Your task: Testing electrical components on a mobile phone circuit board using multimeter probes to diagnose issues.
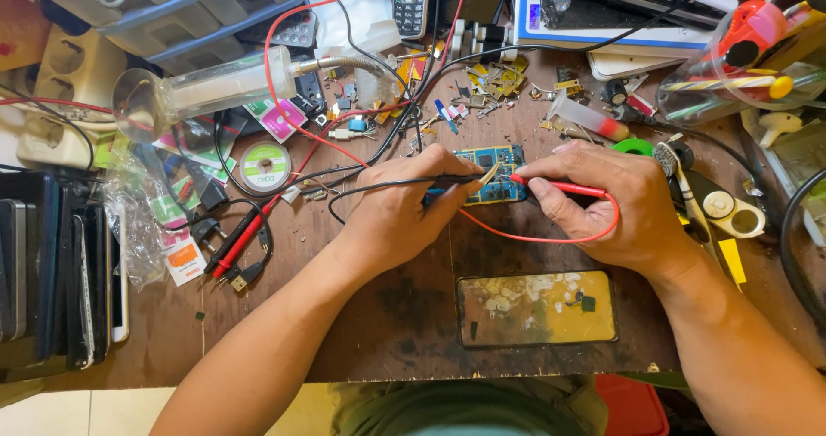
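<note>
A small blue circuit board [492, 158] lies in the middle of a worn wooden bench [404, 315]. My left hand [404, 208] pinches a black test probe [456, 179] with a black lead, its tip on the board. My right hand [607, 204] grips a red test probe [555, 185] with a red lead that loops under the hand; its tip also touches the board. Both hands rest on the bench on either side of the board.
A phone panel with a yellowish face [536, 308] lies in front of my hands. Spare red and black probes [237, 242], a solder reel [264, 166], a glass tube [202, 87], stacked phones [52, 272], white cutters [718, 204] and several loose parts crowd the bench.
</note>
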